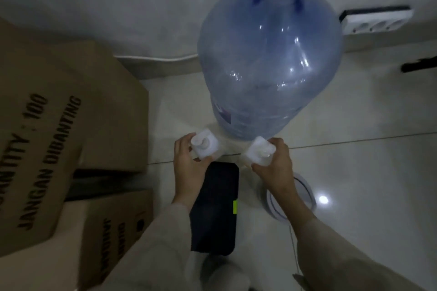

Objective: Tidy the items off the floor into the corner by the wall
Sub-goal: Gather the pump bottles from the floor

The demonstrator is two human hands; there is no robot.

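step: carrying two small white pump bottles toward the wall corner — both are off the floor, in hand, low and just in front of the water jug point(269, 59); placement not yet done
left hand point(189, 165): fingers curled round the left pump bottle point(204, 145); thumb side toward the jug
right hand point(275, 163): fingers wrapped round the right pump bottle point(259, 151); bottle tilted, pump head pointing inward
next move: judged — lower both bottles upright onto the tile by the wall; needs a flat spot and a gentle release so the narrow bases don't tip
open room: a strip of bare floor point(179, 101) between the cardboard boxes point(71, 113) and the jug, running back to the wall point(118, 2); more tile to the jug's right
edges: box corner close on the left; jug's side just beside both bottles; black phone-like slab point(215, 205) lies below the hands; white round object point(305, 194) under the right forearm; power strip point(376, 20) at the wall, well apart
risk: knocking the jug or the boxes when reaching into the gap
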